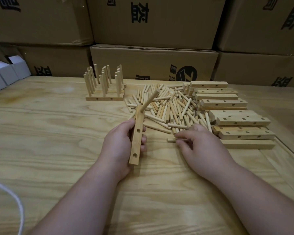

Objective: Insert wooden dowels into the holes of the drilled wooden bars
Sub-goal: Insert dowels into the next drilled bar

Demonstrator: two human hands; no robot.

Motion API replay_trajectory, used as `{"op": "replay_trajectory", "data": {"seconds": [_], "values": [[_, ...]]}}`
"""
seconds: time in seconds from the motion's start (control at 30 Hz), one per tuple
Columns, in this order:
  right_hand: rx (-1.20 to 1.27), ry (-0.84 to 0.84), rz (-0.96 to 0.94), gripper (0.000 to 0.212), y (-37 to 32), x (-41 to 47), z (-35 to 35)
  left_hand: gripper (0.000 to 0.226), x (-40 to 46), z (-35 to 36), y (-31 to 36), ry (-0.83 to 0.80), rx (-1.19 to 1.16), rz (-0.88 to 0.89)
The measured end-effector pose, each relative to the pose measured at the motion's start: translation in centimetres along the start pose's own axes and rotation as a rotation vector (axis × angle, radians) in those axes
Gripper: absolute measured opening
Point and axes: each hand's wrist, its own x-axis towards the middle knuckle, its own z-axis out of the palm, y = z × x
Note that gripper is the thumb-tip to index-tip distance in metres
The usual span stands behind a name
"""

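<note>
Cardboard boxes [153, 22], white cartons [5, 72], white cord [10, 197].

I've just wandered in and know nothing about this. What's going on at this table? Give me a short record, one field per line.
Left hand: left hand grips a drilled bar
Bar state: one dowel stands in its far hole; two nearer holes show empty
Right hand: right hand pinches a loose dowel on the table
Supply: dowel pile; empty bars stacked to its right
Finished: bars full of dowels at the far left
Behind: cardboard boxes

white cord [15, 200] cut off at left edge.
</note>
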Motion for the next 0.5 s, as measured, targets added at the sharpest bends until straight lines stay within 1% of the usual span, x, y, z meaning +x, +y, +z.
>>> {"op": "replay_trajectory", "data": {"seconds": [0.07, 0.13, 0.23, 0.3, 0.37, 0.43, 0.5], "values": [[-0.077, -0.056, -0.002, 0.028, -0.3, -0.1, 0.1, 0.034, -0.1, 0.1, 0.0, -0.004, 0.005, -0.006], [-0.096, -0.074, 0.002, 0.024, -0.7, -0.2, -0.1, 0.035, -0.1, 0.1, 0.0, -0.009, 0.018, -0.004], [-0.048, -0.023, -0.039, 0.016, -1.2, -0.2, -0.2, 0.034, 0.1, 0.0, -0.2, -0.017, 0.048, 0.020], [0.067, 0.083, -0.098, 0.015, -1.7, -0.4, -0.3, 0.033, 0.2, -0.1, -0.3, -0.022, 0.065, 0.042], [0.265, 0.206, -0.157, 0.012, -2.2, -0.7, -0.5, 0.032, 0.2, -0.1, -0.4, -0.023, 0.088, 0.056], [0.449, 0.252, -0.204, 0.009, -2.7, -1.2, -0.6, 0.033, 0.2, -0.2, -0.5, -0.021, 0.111, 0.059], [0.558, 0.276, -0.245, 0.007, -3.0, -1.6, -0.6, 0.033, 0.2, -0.2, -0.5, -0.021, 0.122, 0.061]]}}
